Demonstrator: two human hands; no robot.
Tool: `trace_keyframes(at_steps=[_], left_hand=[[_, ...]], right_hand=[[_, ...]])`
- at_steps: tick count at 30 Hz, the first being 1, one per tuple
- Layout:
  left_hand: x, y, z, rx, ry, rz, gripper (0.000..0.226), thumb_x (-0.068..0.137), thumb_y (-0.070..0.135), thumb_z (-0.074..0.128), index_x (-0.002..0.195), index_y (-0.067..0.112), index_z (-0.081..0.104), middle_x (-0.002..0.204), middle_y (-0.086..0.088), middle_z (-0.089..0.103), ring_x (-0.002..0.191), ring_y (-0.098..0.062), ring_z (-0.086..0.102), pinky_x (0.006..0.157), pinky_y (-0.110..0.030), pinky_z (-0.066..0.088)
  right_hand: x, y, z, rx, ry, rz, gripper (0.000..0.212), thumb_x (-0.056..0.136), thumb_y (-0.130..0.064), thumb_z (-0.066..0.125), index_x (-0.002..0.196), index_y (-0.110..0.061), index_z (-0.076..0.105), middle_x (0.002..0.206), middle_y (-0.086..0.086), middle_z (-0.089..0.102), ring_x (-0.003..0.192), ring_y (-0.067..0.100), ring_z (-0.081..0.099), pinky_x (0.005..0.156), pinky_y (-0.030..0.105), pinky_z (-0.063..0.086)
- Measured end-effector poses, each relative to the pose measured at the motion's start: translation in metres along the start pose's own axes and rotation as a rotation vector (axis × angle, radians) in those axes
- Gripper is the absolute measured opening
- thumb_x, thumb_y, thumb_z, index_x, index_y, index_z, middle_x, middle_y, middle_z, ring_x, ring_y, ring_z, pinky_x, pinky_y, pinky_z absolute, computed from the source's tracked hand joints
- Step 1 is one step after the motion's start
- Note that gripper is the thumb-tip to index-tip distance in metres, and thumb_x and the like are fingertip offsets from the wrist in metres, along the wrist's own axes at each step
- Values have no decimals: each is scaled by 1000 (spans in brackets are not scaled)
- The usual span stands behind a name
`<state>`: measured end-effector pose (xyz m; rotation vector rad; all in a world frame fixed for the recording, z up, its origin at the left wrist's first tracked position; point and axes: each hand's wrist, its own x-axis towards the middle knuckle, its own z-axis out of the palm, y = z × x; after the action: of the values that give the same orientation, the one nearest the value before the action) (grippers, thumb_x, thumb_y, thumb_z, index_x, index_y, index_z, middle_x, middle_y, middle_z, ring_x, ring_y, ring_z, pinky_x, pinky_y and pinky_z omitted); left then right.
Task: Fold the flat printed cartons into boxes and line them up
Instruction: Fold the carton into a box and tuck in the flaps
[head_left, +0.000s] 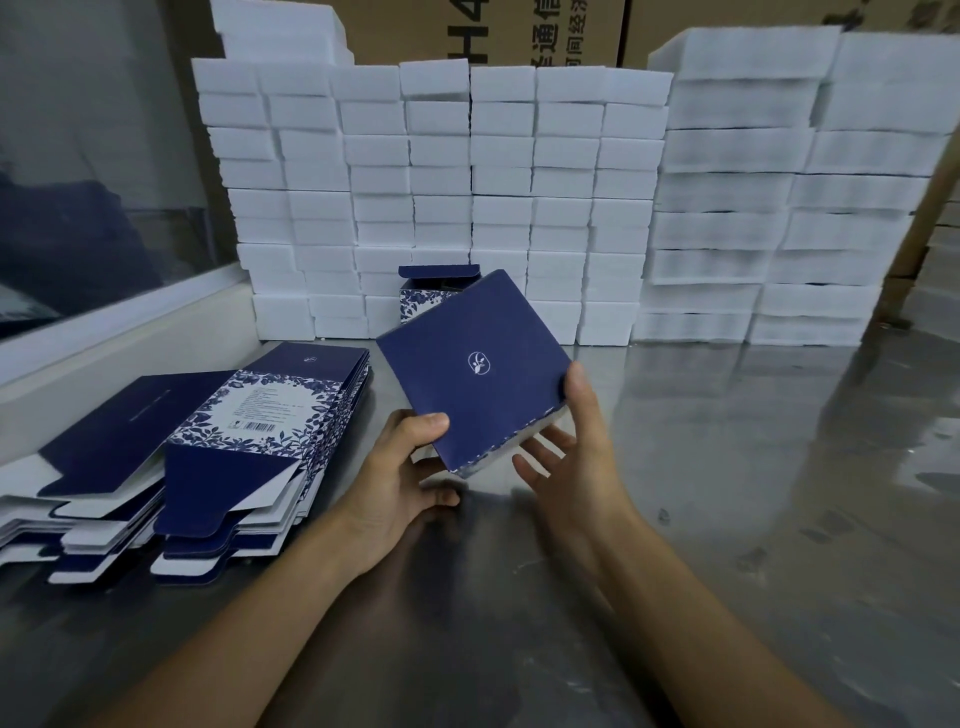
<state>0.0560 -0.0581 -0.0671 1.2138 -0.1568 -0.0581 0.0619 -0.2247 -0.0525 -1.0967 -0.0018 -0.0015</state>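
A folded box (472, 369) hangs tilted above the steel table, its dark blue face with a small white logo turned up at me. My left hand (402, 478) grips its near corner, thumb on top and fingers underneath. My right hand (569, 457) holds the right edge with the thumb on the corner and the fingers spread loosely below. Behind it a finished box (415, 301) with blue floral sides stands upright, its lid flap raised. Two stacks of flat printed cartons (244, 431) lie at the left.
A wall of stacked white foam blocks (467, 197) runs across the back of the steel table (727, 493). Brown cardboard cases (519, 31) rise behind it. A white ledge under a window (130, 322) borders the left side.
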Motion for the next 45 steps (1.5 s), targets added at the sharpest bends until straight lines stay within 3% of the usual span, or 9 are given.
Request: trace_keyframes(at_steps=[7, 10, 14, 20, 24, 28, 31, 34, 45], left_hand=[[1, -2, 0, -64, 14, 1, 86, 57, 44, 73, 133, 11, 50, 117, -12, 63, 99, -33, 60, 69, -45, 56], [4, -1, -4, -70, 56, 37, 71, 62, 42, 76, 127, 20, 58, 122, -9, 67, 105, -31, 65, 72, -46, 56], [10, 2, -6, -174, 198, 77, 53, 64, 32, 85, 112, 23, 66, 116, -11, 70, 93, -27, 72, 69, -44, 58], [14, 9, -20, -43, 485, 201, 10, 94, 17, 64, 100, 25, 67, 106, -5, 73, 97, -23, 72, 68, -33, 60], [11, 10, -16, -92, 434, 147, 23, 97, 40, 57, 97, 27, 76, 99, -2, 76, 93, -25, 73, 72, -45, 59], [6, 12, -11, -16, 284, 147, 65, 67, 81, 61, 116, 39, 67, 114, 7, 72, 106, -21, 69, 78, -50, 57], [5, 12, -3, -27, 326, 107, 87, 60, 70, 77, 133, 30, 49, 123, 0, 68, 109, -26, 67, 76, -56, 58], [7, 13, -3, -127, 452, 54, 74, 72, 51, 78, 132, 22, 48, 120, -6, 68, 103, -29, 69, 70, -53, 59], [10, 21, -6, -60, 614, 49, 90, 39, 70, 81, 111, 26, 51, 113, -5, 68, 99, -26, 68, 79, -50, 58]], right_hand=[[1, -8, -4, 67, 35, -11, 77, 50, -74, 69, 113, -30, 61, 117, 2, 66, 111, 23, 66, 86, 37, 57], [2, -7, -7, 30, 56, -41, 65, 61, -56, 76, 111, -18, 58, 117, 6, 69, 108, 25, 70, 86, 39, 61], [4, -3, -10, -2, 59, -76, 61, 75, -26, 84, 125, -32, 51, 113, 5, 70, 98, 20, 74, 80, 40, 63], [2, 4, -7, -218, -21, -163, 49, 86, -4, 75, 123, -33, 60, 107, 4, 73, 99, 21, 73, 80, 34, 62], [-2, 12, -3, -422, -58, -315, 36, 86, 3, 72, 107, -25, 62, 104, -6, 73, 101, 14, 69, 88, 35, 60], [-3, 17, 0, -520, -87, -402, 30, 83, 4, 76, 99, -18, 63, 101, -8, 74, 98, 9, 69, 85, 22, 57], [-4, 20, 0, -577, -130, -434, 28, 82, 3, 77, 94, -19, 64, 99, -8, 74, 97, 9, 69, 81, 19, 56], [-7, 22, 2, -565, -182, -402, 26, 84, -1, 77, 87, -24, 67, 93, -7, 75, 91, 11, 69, 80, 24, 58], [-14, 23, 9, -586, -221, -422, 27, 91, -34, 69, 71, -16, 74, 105, 3, 65, 88, 8, 66, 79, 24, 50]])
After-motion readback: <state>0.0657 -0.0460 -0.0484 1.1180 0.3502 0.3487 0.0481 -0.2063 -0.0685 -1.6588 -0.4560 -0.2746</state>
